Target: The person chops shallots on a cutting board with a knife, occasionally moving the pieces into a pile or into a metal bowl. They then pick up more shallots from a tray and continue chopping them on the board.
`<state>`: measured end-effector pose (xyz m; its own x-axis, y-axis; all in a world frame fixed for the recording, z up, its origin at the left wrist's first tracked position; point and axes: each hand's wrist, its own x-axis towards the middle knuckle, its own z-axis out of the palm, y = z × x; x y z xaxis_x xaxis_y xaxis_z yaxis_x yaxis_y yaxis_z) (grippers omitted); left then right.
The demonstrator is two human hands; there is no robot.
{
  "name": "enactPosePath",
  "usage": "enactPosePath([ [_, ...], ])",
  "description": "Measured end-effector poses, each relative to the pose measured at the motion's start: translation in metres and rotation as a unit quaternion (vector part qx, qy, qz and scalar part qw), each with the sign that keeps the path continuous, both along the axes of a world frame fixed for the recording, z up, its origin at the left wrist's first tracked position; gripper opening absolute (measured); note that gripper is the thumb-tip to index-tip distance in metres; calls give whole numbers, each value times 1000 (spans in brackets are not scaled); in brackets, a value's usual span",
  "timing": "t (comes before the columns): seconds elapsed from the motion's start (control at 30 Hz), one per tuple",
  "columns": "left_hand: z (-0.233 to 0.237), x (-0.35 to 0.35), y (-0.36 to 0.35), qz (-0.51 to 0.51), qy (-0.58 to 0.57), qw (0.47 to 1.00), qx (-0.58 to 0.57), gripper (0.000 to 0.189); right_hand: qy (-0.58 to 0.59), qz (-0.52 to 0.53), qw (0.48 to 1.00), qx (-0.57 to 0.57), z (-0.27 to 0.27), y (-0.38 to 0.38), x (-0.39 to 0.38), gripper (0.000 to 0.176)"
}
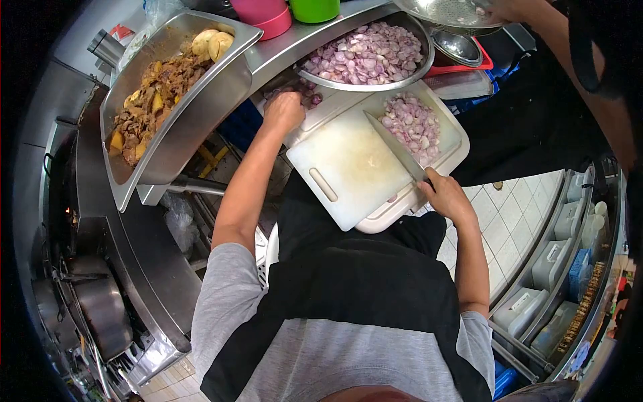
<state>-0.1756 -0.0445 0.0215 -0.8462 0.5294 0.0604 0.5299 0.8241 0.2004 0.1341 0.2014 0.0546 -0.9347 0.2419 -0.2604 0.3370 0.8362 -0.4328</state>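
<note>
My right hand [447, 195] is closed round the handle of a knife [398, 147], whose blade lies along the right edge of a white cutting board [348, 164]. Right of the blade, sliced shallots [412, 127] fill part of a white tray [457, 141] under the board. My left hand [284, 110] is at the tray's upper left, by some whole shallots [311, 99]; its fingers are curled and mostly hidden, so what they hold is unclear. Behind the board stands a metal bowl [426, 50] heaped with sliced shallots.
A deep metal pan [234, 80] of cooked meat stands at the upper left. Pink [271, 23] and green containers [315, 9] sit behind. Another person's arm [569, 40] reaches over a metal strainer [455, 12] at the upper right. Lidded boxes [522, 309] line the right side.
</note>
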Motion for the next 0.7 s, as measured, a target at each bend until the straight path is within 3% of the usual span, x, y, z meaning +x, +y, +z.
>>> enactPosePath([
  [0.23, -14, 4, 14, -109, 64, 992, 25, 28, -8, -4, 999, 34, -6, -8, 2, 29],
  [0.33, -17, 3, 14, -128, 101, 986, -32, 24, -10, -10, 999, 47, -7, -10, 3, 29],
  [0.4, -16, 9, 13, -156, 172, 971, 55, 19, 10, -3, 998, 55, -11, -10, 5, 29],
  [0.43, -10, 19, 18, -165, 170, 970, 54, 19, 9, -11, 999, 52, -11, -10, 5, 29],
  [0.5, -5, 51, 30, -267, 94, 939, 195, 11, 36, 6, 997, 70, -14, -11, 6, 29],
  [0.7, -26, 148, 36, -365, 83, 900, 225, 15, 66, 7, 992, 107, -14, -23, 13, 26],
])
